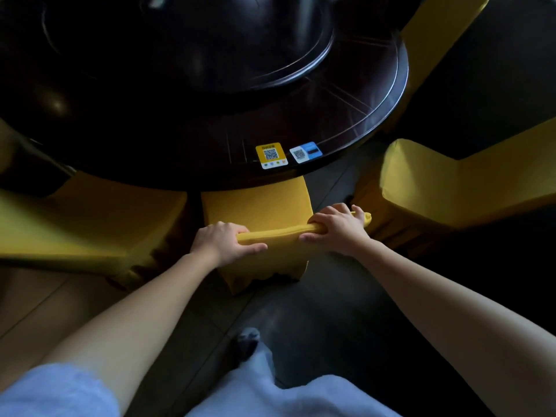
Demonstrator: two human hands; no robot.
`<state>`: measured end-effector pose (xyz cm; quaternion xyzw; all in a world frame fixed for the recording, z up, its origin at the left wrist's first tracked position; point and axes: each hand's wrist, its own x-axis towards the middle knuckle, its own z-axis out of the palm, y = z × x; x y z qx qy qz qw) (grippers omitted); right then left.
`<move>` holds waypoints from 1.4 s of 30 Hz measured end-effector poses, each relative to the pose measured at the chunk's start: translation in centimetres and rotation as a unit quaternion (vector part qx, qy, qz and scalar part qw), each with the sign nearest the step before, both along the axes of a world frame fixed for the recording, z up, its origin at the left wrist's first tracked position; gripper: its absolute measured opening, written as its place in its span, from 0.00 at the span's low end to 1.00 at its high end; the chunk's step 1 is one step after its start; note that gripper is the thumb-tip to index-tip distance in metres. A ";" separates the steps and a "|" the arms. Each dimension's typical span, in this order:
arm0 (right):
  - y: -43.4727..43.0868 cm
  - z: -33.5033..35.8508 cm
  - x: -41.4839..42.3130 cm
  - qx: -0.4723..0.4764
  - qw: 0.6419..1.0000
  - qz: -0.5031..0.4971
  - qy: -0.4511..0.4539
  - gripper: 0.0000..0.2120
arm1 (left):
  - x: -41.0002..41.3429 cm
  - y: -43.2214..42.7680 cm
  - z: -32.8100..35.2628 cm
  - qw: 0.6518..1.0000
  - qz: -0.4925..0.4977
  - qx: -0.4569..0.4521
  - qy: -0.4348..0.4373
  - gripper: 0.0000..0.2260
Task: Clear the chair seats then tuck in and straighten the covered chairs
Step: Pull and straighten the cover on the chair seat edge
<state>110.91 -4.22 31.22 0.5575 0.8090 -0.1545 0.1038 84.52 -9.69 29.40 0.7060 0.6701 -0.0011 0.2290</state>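
A chair in a yellow cover (258,206) stands right in front of me, its seat partly under the edge of the dark round table (192,164). My left hand (224,243) grips the left end of its top rail. My right hand (338,228) grips the right end of the same rail. The visible part of the seat has nothing on it. The cover's skirt hangs down the back of the chair below my hands.
A second yellow-covered chair (75,224) sits close on the left and a third (451,188) on the right, angled away from the table. Another (433,40) stands at the far right. Two QR-code stickers (272,155) lie on the table edge. A raised turntable (192,40) fills the table's middle.
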 end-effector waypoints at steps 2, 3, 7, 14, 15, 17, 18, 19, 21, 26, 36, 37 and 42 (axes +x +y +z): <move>1.5 0.4 -0.1 -0.017 1.000 -0.002 -0.004 0.40 | 0.2 1.3 0.2 1.000 -0.009 -0.029 -0.001 0.35; 2.1 0.6 -0.2 -0.028 1.000 -0.003 -0.009 0.41 | 0.2 1.9 0.3 0.999 -0.014 -0.043 -0.004 0.33; 2.5 0.1 0.1 -0.005 1.000 0.015 -0.012 0.49 | 0.0 3.0 0.1 0.994 -0.034 -0.099 -0.018 0.33; 2.0 -0.1 0.0 0.013 1.000 -0.001 0.005 0.46 | -0.1 3.2 0.5 0.991 -0.039 -0.125 -0.037 0.35; 1.8 -0.1 0.0 0.016 1.000 -0.008 0.009 0.44 | -0.2 3.1 0.5 0.990 -0.041 -0.127 -0.038 0.36; 0.9 -0.1 -0.2 0.023 0.999 -0.027 0.017 0.42 | -0.2 2.9 0.5 0.990 -0.043 -0.130 -0.036 0.39; 0.4 -0.3 -0.3 0.034 0.998 -0.040 0.024 0.41 | -0.2 2.8 0.6 0.990 -0.042 -0.130 -0.036 0.40; -0.3 -0.5 -0.6 0.050 0.997 -0.056 0.033 0.40 | -0.2 2.7 0.6 0.990 -0.043 -0.128 -0.037 0.40; -1.8 -1.0 -1.2 0.084 0.991 -0.087 0.051 0.34 | -0.1 2.7 0.7 0.991 -0.050 -0.119 -0.029 0.40; -3.2 -1.4 -1.8 0.085 0.986 -0.117 0.079 0.32 | -0.1 2.8 0.3 0.991 -0.074 -0.112 -0.020 0.39; -2.5 -0.2 1.0 0.065 0.966 -0.183 0.169 0.21 | 5.8 5.6 1.9 0.985 -0.155 -0.043 -0.064 0.48; -2.4 -0.2 1.6 0.068 0.967 -0.185 0.162 0.22 | 6.8 6.0 2.0 0.984 -0.165 -0.021 -0.066 0.44; -1.7 0.7 5.7 0.089 0.969 -0.185 0.138 0.26 | 11.9 8.1 3.0 0.975 -0.209 0.063 -0.045 0.39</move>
